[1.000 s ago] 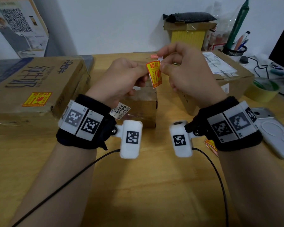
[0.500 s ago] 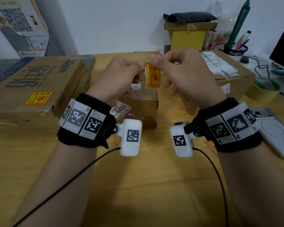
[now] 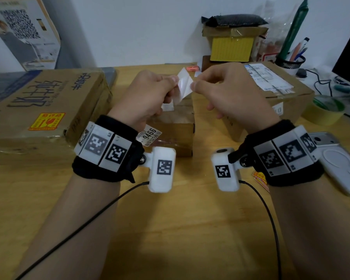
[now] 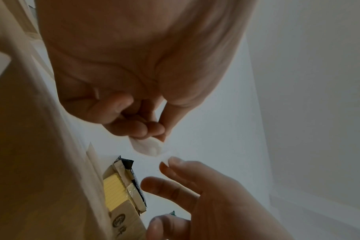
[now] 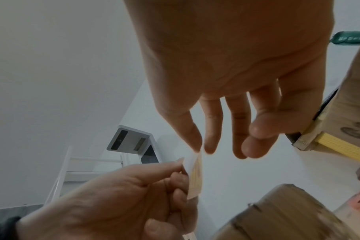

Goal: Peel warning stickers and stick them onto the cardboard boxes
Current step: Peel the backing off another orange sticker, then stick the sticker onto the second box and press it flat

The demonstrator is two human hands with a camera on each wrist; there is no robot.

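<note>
Fingers of both hands pinch one sticker (image 3: 183, 85) between them, held in the air above the small box (image 3: 177, 126). Left hand (image 3: 148, 96): thumb and forefinger pinched on the near-left edge, other fingers curled under. Right hand (image 3: 228, 93): thumb and forefinger tips nip the right edge, remaining fingers hanging loose and spread. Sticker shows its white side to the head view; the right-wrist view catches a yellow printed face (image 5: 195, 175) turned away. White layer looks folded or splitting at the top, so peeling seems under way; whether backing is fully off, cannot tell. Progress, as judged: big box (image 3: 45, 106), well left of the left fingers, already carries a yellow sticker (image 3: 46, 121). Small box just below the fingers shows only a price tag (image 3: 149, 135); no warning label visible. Right box (image 3: 271, 91), beyond the right fingers, shows a white shipping label and no yellow one in view. More stickers (image 3: 260, 177) lie by the right wrist. Left to do: finish the peel, press onto a box, repeat.
</note>
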